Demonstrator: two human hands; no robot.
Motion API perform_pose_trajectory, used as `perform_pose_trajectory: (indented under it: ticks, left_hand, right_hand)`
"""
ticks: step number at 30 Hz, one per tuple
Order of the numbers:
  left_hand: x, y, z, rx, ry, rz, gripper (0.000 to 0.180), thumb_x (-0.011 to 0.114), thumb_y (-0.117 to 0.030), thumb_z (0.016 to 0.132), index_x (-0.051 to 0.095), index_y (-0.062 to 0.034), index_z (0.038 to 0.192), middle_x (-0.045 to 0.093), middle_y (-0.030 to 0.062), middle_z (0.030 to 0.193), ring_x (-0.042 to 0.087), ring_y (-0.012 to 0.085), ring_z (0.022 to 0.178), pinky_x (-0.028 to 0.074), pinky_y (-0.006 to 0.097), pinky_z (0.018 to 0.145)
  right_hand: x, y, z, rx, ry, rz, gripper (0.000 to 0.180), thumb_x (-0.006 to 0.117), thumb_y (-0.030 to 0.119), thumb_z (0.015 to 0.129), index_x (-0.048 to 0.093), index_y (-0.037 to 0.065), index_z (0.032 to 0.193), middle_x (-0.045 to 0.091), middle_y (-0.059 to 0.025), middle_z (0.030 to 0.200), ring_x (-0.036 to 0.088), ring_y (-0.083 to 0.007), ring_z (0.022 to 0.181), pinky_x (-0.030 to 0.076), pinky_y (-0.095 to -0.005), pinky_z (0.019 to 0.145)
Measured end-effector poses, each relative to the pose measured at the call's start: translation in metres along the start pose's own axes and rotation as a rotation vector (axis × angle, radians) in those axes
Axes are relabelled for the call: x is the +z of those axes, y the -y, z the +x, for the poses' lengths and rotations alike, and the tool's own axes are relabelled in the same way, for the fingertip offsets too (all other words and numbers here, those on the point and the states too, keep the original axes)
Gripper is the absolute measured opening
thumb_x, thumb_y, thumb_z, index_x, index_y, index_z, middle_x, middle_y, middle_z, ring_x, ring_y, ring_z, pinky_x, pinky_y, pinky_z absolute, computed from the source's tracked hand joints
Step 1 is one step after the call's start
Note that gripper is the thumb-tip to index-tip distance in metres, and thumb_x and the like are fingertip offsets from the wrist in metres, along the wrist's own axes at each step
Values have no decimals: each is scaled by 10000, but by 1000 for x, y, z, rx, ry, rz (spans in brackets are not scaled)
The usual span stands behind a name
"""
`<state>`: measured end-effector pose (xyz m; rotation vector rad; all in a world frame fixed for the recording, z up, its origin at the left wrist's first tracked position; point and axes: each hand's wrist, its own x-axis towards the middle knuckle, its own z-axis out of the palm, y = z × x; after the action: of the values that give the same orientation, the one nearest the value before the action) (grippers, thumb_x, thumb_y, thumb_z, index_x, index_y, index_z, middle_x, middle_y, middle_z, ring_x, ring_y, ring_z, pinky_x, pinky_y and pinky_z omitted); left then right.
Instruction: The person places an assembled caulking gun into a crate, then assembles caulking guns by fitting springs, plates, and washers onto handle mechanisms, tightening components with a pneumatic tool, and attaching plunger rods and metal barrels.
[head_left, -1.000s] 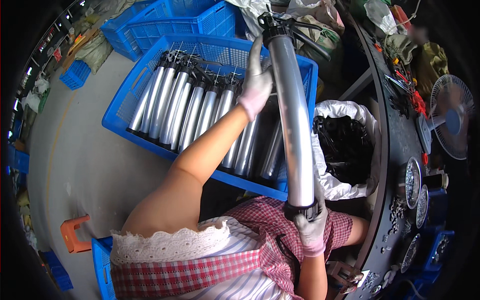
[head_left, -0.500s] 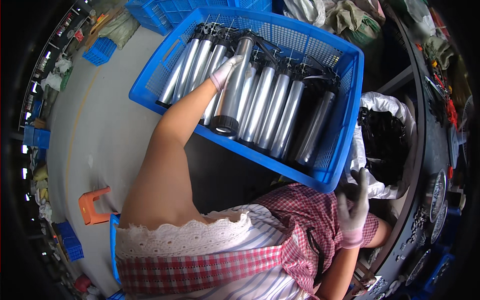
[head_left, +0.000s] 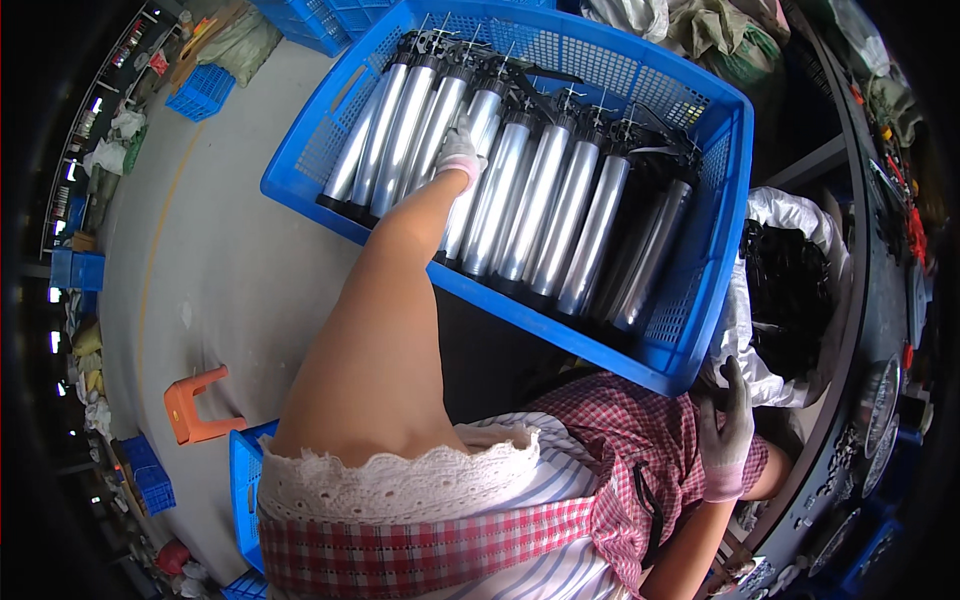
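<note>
Our gloved left hand (head_left: 460,152) has fingers loosely bent over a silver-barrelled dispensing gun (head_left: 485,108) inside the blue plastic crate (head_left: 560,331); can't tell if it's gripping. We'd keep that barrel parallel to the neighbouring guns (head_left: 545,190), black levers (head_left: 550,73) untangled. Right hand (head_left: 728,432): empty, fingers loosely spread, near the white sack (head_left: 735,318).

The bare left arm (head_left: 365,345) stretches from the near left toward the far middle. The gloved left hand (head_left: 461,152) points its fingers (head_left: 464,132) farther away; how tightly they curl is unclear. At the near right, the right forearm (head_left: 690,548) slants up to the gloved right hand (head_left: 727,435), loosely spread, one finger (head_left: 737,385) extended far.
</note>
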<state>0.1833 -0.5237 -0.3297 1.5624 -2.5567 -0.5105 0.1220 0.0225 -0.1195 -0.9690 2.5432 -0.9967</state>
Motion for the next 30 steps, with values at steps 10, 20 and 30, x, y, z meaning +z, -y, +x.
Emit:
perform_pose_trajectory:
  ticks: [10,20,30]
  left_hand:
    - [3,-32,-10,43,-154,190,868,741,-225,740,244,-222,1451,447,185,1191,503,359,1137,479,428,927]
    - [-46,-246,-119,1185,-359,-305,483,643,-283,818,536,-111,1257,441,178,1360,381,372,1292,308,466,1082]
    - [17,-456,-207,1713,330,561,340,597,-169,828,598,-82,1157,653,169,984,635,340,941,491,441,824]
  right_hand:
    - [-37,-22,-41,136,-69,-151,532,551,-3,809,470,-6,1334,556,-205,1217,578,-338,1055,484,-368,879]
    - [-32,-18,-117,228,-388,97,407,585,-52,753,599,-23,1159,640,-166,1077,662,-272,870,517,-330,772]
    - [-32,-8,-186,425,-695,-57,327,608,-22,745,656,14,1066,666,-154,989,653,-302,895,503,-359,807]
